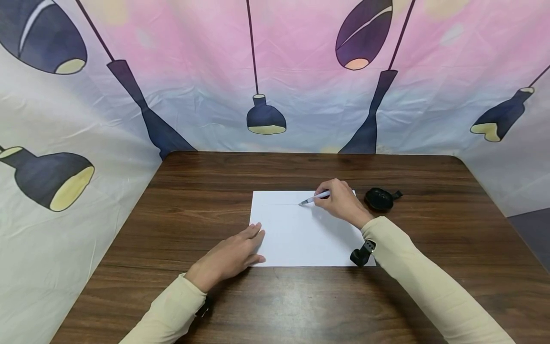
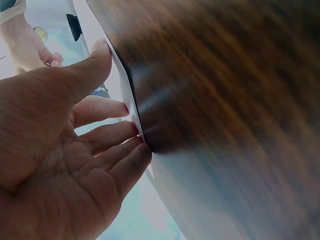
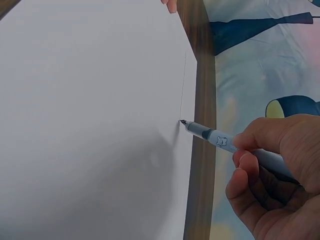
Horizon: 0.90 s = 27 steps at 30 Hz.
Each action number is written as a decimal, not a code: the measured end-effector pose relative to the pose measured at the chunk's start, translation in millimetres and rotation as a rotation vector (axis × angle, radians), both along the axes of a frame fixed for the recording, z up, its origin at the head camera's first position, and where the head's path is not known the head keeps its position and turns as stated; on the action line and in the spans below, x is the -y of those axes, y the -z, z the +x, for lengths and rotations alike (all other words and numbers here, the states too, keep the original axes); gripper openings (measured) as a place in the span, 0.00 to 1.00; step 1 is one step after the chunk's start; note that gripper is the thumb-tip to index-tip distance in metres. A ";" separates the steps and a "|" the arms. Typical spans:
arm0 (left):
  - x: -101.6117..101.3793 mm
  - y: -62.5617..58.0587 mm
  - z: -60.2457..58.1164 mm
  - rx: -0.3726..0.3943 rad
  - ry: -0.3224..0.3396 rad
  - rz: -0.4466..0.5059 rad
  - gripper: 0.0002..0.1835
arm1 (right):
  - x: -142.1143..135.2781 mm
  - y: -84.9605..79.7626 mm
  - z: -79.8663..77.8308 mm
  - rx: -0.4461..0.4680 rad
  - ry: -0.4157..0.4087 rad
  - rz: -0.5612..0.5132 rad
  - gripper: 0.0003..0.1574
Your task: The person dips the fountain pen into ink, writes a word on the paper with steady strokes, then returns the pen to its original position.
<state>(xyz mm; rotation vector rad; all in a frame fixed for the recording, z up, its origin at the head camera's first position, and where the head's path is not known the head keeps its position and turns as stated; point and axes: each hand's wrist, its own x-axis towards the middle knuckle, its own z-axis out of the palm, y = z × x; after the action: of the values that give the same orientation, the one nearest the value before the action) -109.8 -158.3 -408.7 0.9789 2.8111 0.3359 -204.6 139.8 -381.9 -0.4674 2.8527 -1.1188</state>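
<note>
A white sheet of paper (image 1: 296,239) lies on the wooden table. My right hand (image 1: 341,203) pinches a pale fountain pen (image 3: 220,140) between thumb and fingers over the upper part of the sheet. The nib touches the paper at the right end of a thin straight line (image 1: 279,205), which runs near the top edge. A small printed figure shows on the pen's barrel in the right wrist view. My left hand (image 1: 234,251) rests at the sheet's lower left edge, fingers extended and fingertips on the paper. In the left wrist view its fingers (image 2: 132,162) meet the paper's edge.
To the right of my right hand sits a small black oval object with a tab (image 1: 379,199). The brown wooden table (image 1: 206,186) reaches back to a cloth backdrop (image 1: 215,114) printed with lamps. A black device (image 1: 363,253) is strapped at my right wrist, over the sheet's right side.
</note>
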 end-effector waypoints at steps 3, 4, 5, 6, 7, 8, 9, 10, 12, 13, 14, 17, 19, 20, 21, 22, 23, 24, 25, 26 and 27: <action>-0.1 0.3 -0.1 -0.001 0.001 0.002 0.33 | -1.8 -0.1 0.2 0.011 0.008 0.000 0.05; -0.1 0.5 -0.3 -0.001 0.001 0.003 0.33 | -2.4 -0.2 0.3 0.014 0.010 -0.001 0.06; -0.1 0.5 -0.2 -0.003 0.002 0.003 0.33 | -3.1 -0.4 0.4 0.017 0.011 -0.001 0.06; -0.1 0.6 -0.2 -0.005 0.003 0.004 0.33 | -3.7 -0.7 0.6 0.020 0.011 -0.003 0.06; 0.0 0.8 -0.3 -0.007 0.004 0.004 0.33 | -4.3 -1.0 0.7 0.022 0.011 -0.004 0.06; 0.0 1.0 -0.4 -0.009 0.005 0.004 0.33 | -5.0 -1.4 0.8 0.023 0.012 -0.003 0.06; 0.1 1.0 -0.3 -0.011 0.005 0.004 0.33 | -5.6 -1.8 0.9 0.024 0.013 -0.002 0.06; 0.1 1.1 -0.4 -0.012 0.005 0.004 0.33 | -6.3 -2.0 0.9 0.024 0.013 0.001 0.06; -0.1 1.2 -0.5 -0.010 0.004 0.003 0.33 | -7.6 -2.4 0.9 0.023 0.015 0.005 0.06; -0.1 1.1 -0.5 -0.009 0.004 0.004 0.33 | -8.2 -2.7 1.0 0.024 0.016 0.007 0.06; -0.2 1.0 -0.5 -0.006 0.002 0.003 0.33 | -8.8 -2.8 0.9 0.025 0.017 0.009 0.06; -0.5 0.8 -0.5 0.002 -0.003 0.004 0.33 | -11.1 -2.9 1.2 0.031 0.019 0.012 0.06; -0.7 0.7 -0.4 0.008 -0.008 0.005 0.33 | -13.0 -2.7 1.4 0.030 0.017 0.012 0.06; -0.8 0.8 -0.4 0.013 -0.011 0.006 0.33 | -14.0 -2.5 1.5 0.029 0.018 0.012 0.06; -0.8 0.8 -0.4 0.015 -0.012 0.006 0.33 | -14.9 -2.4 1.9 0.030 0.019 0.012 0.06; -0.8 0.8 -0.4 0.018 -0.014 0.006 0.33 | -15.8 -2.3 2.1 0.027 0.020 0.011 0.06; -0.9 0.9 -0.4 0.020 -0.014 0.007 0.33 | -16.7 -2.2 2.3 0.025 0.020 0.010 0.06; -0.8 0.9 -0.4 0.020 -0.015 0.007 0.33 | -17.5 -2.2 2.7 0.026 0.021 0.008 0.06; -0.8 1.0 -0.5 0.020 -0.015 0.007 0.33 | -18.4 -2.3 3.0 0.028 0.023 0.006 0.06; -0.8 1.0 -0.5 0.019 -0.015 0.006 0.33 | -19.2 -2.4 3.3 0.030 0.026 0.005 0.06; -0.7 1.0 -0.6 0.020 -0.016 0.004 0.33 | -19.9 -2.6 3.5 0.031 0.028 0.004 0.06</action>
<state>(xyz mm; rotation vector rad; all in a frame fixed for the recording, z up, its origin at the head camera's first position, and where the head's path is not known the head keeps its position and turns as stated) -110.4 -157.6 -409.7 0.9496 2.8030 0.3518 -201.0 159.7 -379.4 -0.4078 2.8427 -1.1149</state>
